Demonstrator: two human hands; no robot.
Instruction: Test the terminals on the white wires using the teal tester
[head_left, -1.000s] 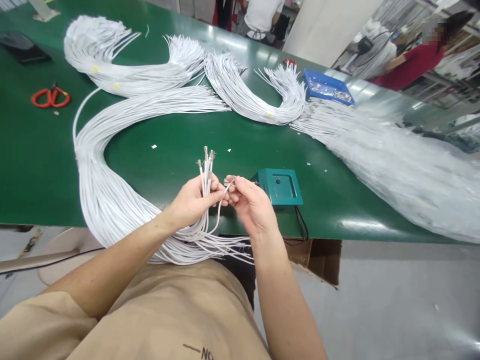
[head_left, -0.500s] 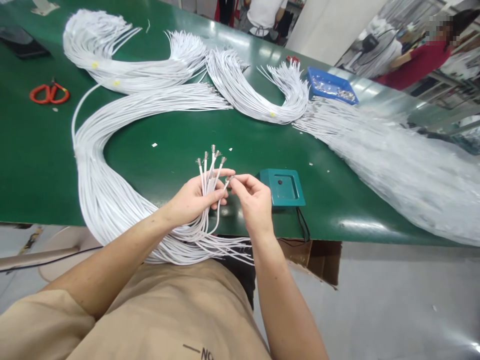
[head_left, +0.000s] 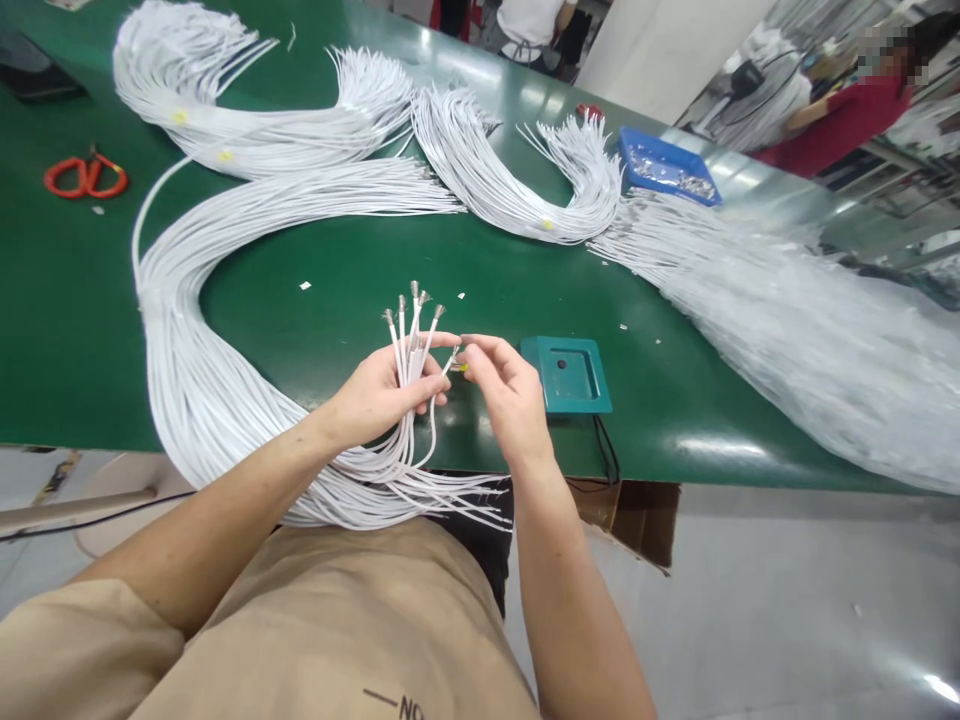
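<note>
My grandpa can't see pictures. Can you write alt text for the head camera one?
A person's left hand holds several upright white cables with bare metal ends, and the right hand is at one cable's tip. On the green table lie white cable bundles, a blue tray and a teal box.

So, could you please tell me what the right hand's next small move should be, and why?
Probably the right hand should pinch and straighten the tip of the single white cable set apart from the bunched white cables in the left hand. That tip sits right by the right fingertips, and the bunched cables' bare ends look splayed.
</note>
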